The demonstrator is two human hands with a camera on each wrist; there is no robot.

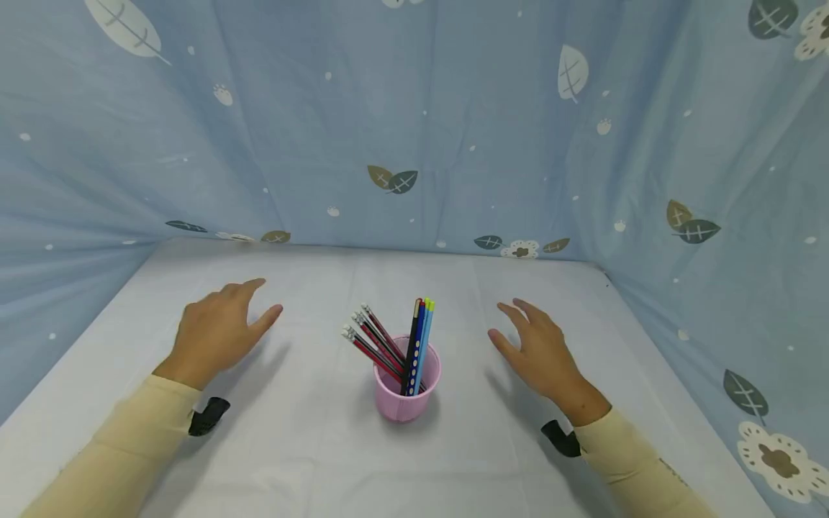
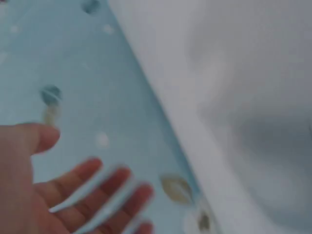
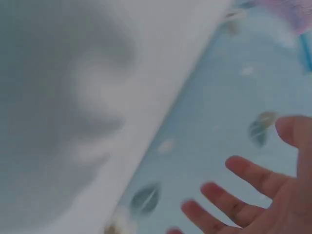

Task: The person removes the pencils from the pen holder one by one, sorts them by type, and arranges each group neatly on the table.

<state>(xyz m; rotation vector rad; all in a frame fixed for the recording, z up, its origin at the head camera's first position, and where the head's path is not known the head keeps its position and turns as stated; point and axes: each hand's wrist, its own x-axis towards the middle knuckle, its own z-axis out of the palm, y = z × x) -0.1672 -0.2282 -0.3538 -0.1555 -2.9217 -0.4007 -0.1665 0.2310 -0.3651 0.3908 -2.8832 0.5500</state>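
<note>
A pink cup (image 1: 400, 409) stands upright near the middle of the white table. Several dark red and black pencils (image 1: 376, 342) with white ends lean to its left side. Black, dark blue and light blue pencils (image 1: 419, 345) stand more upright at its right. My left hand (image 1: 216, 331) hovers left of the cup, fingers spread and holding nothing. To the cup's right, my right hand (image 1: 537, 350) is held above the table, fingers apart, with nothing in it. Part of the pink cup (image 3: 290, 12) shows blurred at the right wrist view's upper corner.
The white tabletop (image 1: 311, 460) spreads around the cup. Blue cloth (image 1: 311, 129) printed with leaves and flowers hangs behind the table and along both sides. A black strap piece (image 1: 209, 416) sits by the left cuff, another black piece (image 1: 560, 439) by the right.
</note>
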